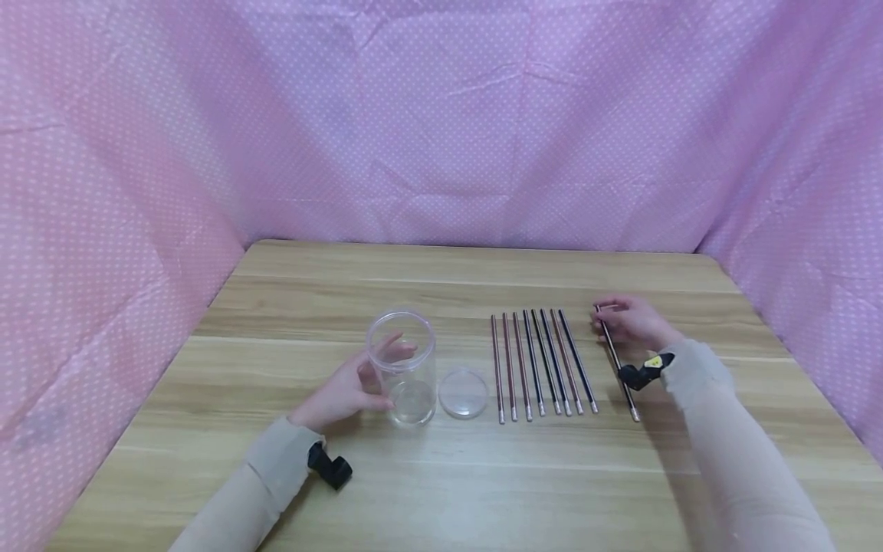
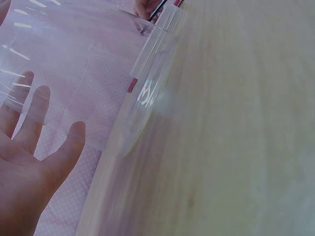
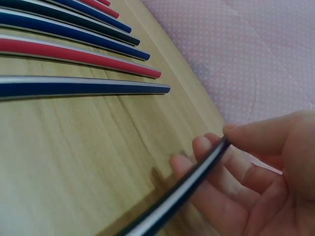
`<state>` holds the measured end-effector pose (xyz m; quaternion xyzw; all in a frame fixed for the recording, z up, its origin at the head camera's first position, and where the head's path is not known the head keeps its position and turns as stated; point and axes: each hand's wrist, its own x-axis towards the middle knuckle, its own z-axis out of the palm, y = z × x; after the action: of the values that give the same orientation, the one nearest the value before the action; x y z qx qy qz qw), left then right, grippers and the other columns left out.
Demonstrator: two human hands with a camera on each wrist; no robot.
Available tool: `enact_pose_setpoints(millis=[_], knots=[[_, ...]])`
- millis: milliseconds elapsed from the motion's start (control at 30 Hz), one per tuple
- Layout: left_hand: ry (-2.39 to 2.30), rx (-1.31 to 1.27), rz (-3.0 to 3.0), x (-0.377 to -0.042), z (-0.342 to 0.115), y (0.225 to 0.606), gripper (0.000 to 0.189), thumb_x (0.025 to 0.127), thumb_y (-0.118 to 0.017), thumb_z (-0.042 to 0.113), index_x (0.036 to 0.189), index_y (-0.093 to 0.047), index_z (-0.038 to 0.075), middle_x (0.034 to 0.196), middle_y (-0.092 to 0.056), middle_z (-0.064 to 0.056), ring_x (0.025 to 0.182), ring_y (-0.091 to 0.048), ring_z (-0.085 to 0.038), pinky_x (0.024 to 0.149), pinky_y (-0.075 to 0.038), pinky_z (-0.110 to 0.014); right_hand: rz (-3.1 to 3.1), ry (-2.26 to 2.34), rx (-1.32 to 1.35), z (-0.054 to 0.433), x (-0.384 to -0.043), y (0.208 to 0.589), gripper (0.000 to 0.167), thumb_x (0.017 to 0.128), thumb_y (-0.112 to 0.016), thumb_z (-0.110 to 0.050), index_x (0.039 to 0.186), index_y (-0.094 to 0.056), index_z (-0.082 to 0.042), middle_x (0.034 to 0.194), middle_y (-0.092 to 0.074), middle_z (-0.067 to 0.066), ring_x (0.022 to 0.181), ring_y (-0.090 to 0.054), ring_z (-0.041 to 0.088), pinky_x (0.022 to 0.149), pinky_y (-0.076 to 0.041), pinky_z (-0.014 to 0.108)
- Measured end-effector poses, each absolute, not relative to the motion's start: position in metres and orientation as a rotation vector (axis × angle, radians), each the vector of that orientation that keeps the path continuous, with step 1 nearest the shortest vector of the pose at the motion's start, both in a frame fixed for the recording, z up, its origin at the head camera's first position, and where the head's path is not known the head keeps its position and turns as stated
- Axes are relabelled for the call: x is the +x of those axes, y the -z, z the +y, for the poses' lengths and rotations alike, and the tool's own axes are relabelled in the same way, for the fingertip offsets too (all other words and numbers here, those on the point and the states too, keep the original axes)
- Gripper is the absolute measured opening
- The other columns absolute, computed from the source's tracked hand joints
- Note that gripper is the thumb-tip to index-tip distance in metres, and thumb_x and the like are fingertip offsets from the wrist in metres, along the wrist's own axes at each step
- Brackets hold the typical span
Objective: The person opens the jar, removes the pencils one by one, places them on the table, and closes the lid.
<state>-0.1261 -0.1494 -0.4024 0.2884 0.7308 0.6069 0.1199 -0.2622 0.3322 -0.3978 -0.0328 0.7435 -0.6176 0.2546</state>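
Note:
A clear plastic jar (image 1: 412, 376) stands upright and uncovered on the table. My left hand (image 1: 352, 387) is at its left side, thumb in front and spread fingers behind, seen through the clear wall. In the left wrist view those fingers (image 2: 33, 115) look loosely extended; whether they touch the jar is unclear. At the right, my right hand (image 1: 635, 320) pinches a dark, silver-striped pencil (image 3: 182, 191) near its far end, between thumb and fingers. Its metal-tipped end points toward me. Left of that hand lies a row of red, blue and dark pencils (image 1: 545, 364).
A round clear lid (image 1: 464, 393) lies flat between the jar and the pencil row. Everything stands on a wood-grain table (image 1: 441, 491). Pink dotted cloth (image 1: 441, 130) hangs behind the table and along both sides.

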Motion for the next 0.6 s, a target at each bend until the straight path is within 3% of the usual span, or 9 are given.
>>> enact_pose_setpoints(millis=[133, 367, 500, 600], knots=[[-1.786, 0.851, 2.130, -0.126, -0.149, 0.402, 0.092, 0.076, -0.070, -0.008, 0.150, -0.019, 0.011, 0.145, -0.044, 0.009, 0.128, -0.042, 0.002, 0.102, -0.036, -0.020, 2.064, 1.624, -0.129, 0.330, -0.264, 0.399, 0.056, 0.096, -0.046, 0.000, 0.139, -0.015, 0.018, 0.089, -0.063, -0.006, 0.081, -0.061, 0.005, 0.076, -0.056, 0.027], [-1.765, 0.845, 2.153, -0.127, -0.150, 0.402, 0.092, 0.076, -0.071, -0.005, 0.150, -0.021, 0.014, 0.146, -0.039, -0.019, 0.128, -0.041, 0.002, 0.103, -0.034, -0.020, 2.311, 1.384, -0.148, 0.318, -0.269, 0.401, 0.052, 0.095, -0.053, -0.010, 0.136, -0.033, 0.014, 0.094, -0.067, -0.006, 0.081, -0.061, 0.001, 0.077, -0.054, 0.021], [-1.761, 0.826, 2.148, -0.127, -0.150, 0.403, 0.092, 0.076, -0.072, -0.003, 0.151, -0.021, 0.015, 0.147, -0.038, -0.018, 0.129, -0.040, 0.002, 0.103, -0.033, -0.020, 2.410, 1.285, -0.127, 0.306, -0.267, 0.397, 0.049, 0.095, -0.054, -0.013, 0.134, -0.039, 0.012, 0.107, -0.066, 0.009, 0.083, -0.057, 0.000, 0.076, -0.051, 0.019], [-1.768, 0.823, 2.139, -0.126, -0.150, 0.403, 0.092, 0.076, -0.072, -0.003, 0.151, -0.020, 0.014, 0.147, -0.041, -0.011, 0.129, -0.040, 0.002, 0.104, -0.033, -0.020, 2.469, 1.222, -0.095, 0.298, -0.266, 0.395, 0.047, 0.094, -0.055, -0.012, 0.132, -0.042, 0.012, 0.113, -0.063, 0.019, 0.081, -0.056, 0.001, 0.073, -0.050, 0.019]])
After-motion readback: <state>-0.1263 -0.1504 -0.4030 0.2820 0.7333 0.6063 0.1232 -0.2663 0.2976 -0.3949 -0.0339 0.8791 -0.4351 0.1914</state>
